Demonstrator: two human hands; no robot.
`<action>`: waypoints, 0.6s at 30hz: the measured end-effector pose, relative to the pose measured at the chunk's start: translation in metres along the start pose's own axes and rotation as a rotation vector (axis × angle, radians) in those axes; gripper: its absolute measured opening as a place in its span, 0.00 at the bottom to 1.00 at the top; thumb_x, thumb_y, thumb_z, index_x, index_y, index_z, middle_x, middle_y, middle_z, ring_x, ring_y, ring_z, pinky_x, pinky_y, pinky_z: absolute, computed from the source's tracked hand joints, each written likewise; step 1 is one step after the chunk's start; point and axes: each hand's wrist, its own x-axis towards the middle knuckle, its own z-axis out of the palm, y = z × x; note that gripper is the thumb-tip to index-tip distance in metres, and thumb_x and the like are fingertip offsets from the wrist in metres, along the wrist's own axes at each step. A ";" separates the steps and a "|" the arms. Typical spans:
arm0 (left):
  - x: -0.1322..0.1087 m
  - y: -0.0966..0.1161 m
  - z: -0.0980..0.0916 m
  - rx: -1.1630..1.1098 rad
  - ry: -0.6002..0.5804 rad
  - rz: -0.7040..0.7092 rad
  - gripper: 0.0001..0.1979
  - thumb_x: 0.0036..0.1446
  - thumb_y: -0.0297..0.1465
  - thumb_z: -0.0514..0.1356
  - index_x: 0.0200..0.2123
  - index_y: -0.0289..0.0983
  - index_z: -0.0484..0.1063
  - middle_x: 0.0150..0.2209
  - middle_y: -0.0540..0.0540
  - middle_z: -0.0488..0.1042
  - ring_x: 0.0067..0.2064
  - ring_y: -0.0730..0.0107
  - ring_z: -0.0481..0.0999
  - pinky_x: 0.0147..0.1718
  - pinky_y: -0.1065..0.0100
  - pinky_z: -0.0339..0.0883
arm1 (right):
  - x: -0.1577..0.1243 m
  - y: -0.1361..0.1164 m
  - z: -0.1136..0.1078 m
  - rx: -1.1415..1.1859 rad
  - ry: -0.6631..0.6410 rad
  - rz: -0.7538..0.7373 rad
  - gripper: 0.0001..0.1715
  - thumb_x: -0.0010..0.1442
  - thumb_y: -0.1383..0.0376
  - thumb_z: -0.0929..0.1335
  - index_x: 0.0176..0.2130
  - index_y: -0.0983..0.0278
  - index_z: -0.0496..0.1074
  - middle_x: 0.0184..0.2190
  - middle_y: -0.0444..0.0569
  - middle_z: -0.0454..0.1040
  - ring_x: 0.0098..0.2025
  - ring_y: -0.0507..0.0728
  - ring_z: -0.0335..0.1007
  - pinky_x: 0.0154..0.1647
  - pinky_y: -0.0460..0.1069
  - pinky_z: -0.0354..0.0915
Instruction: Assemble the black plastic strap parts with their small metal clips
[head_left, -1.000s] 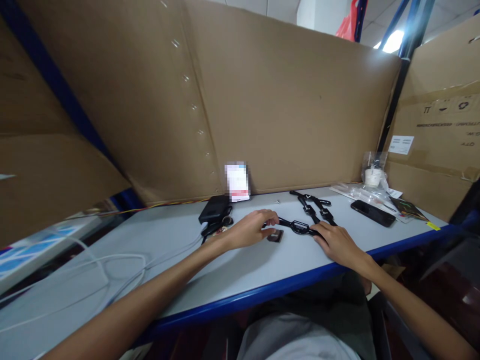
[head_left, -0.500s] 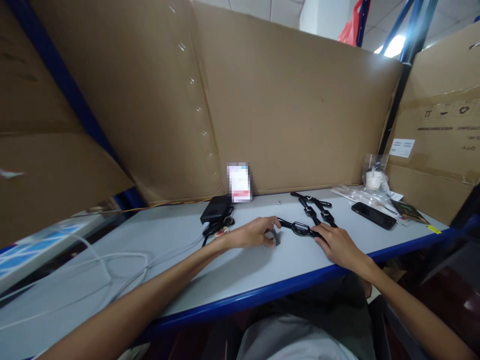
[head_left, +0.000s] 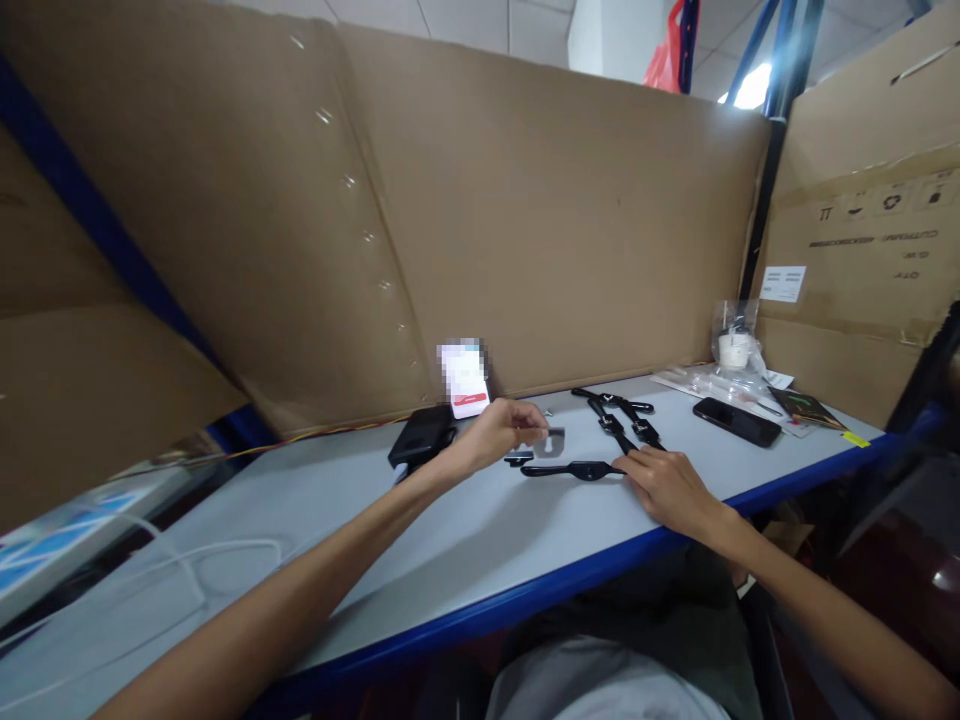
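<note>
A black watch with its strap (head_left: 589,470) lies stretched out on the table. My right hand (head_left: 667,485) is closed on the right end of that strap. My left hand (head_left: 506,435) is raised behind the watch's left end, thumb and fingers pinched. A small dark flat piece (head_left: 555,433) shows at its fingertips, too small to name. Below that hand, a short black part (head_left: 519,458) rests on the table. Beyond my right hand lie more black watches with straps (head_left: 611,425), partly overlapping.
A lit phone (head_left: 469,385) leans upright by the cardboard wall (head_left: 562,220). Left of it is a black box-like item (head_left: 420,438); white cables (head_left: 225,548) run further left. A dark phone (head_left: 736,422) and clear plastic packaging (head_left: 712,385) lie at the right.
My left hand has lifted away from the watch, slightly left and farther back, and now pinches. The watch has turned and lies flatter. The short black part now shows. The view has shifted.
</note>
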 end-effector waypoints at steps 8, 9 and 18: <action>0.038 0.000 0.033 -0.048 -0.147 0.054 0.06 0.51 0.31 0.63 0.29 0.33 0.76 0.25 0.47 0.77 0.26 0.72 0.70 0.28 0.70 0.63 | 0.000 0.001 0.001 -0.031 0.009 -0.005 0.19 0.66 0.75 0.63 0.51 0.62 0.74 0.43 0.51 0.78 0.47 0.57 0.72 0.40 0.47 0.64; 0.039 0.001 0.034 -0.023 -0.176 0.077 0.06 0.51 0.30 0.63 0.29 0.33 0.76 0.25 0.47 0.77 0.27 0.72 0.71 0.29 0.70 0.63 | 0.000 0.000 0.001 -0.036 0.008 -0.005 0.19 0.66 0.75 0.62 0.51 0.62 0.74 0.43 0.51 0.78 0.47 0.57 0.72 0.40 0.47 0.64; 0.038 -0.004 0.043 0.161 -0.270 0.234 0.08 0.53 0.29 0.61 0.29 0.33 0.80 0.26 0.47 0.78 0.29 0.72 0.70 0.30 0.73 0.60 | 0.001 -0.003 -0.004 -0.089 -0.043 -0.029 0.34 0.65 0.77 0.62 0.66 0.56 0.65 0.43 0.51 0.75 0.43 0.57 0.72 0.39 0.47 0.64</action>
